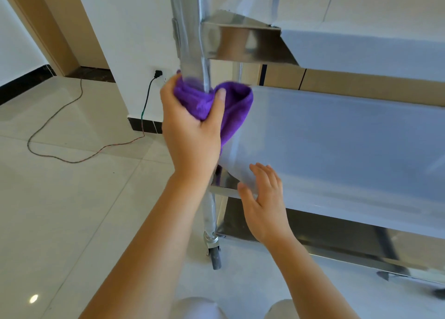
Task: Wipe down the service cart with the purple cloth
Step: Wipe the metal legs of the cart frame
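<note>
Service cart [337, 135]: steel, film-covered shelves, upright post [190, 41] at 12 o'clock. Purple cloth [231, 111]: wrapped round post at frame centre, clamped there by left hand [192, 130]. Right hand [265, 198]: at 5 o'clock, fingers spread flat on middle shelf edge. Caster [215, 256]: on floor below.

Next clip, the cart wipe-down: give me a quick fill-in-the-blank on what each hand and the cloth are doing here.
1. The left hand grips the ____ cloth.
2. The cloth is wrapped around the cart's upright ____, not lying on a shelf.
3. The right hand, with straight fingers, rests on the corner of the ____ shelf.
4. A black plug sits in the wall ____.

Missing words: purple; post; middle; socket
</note>
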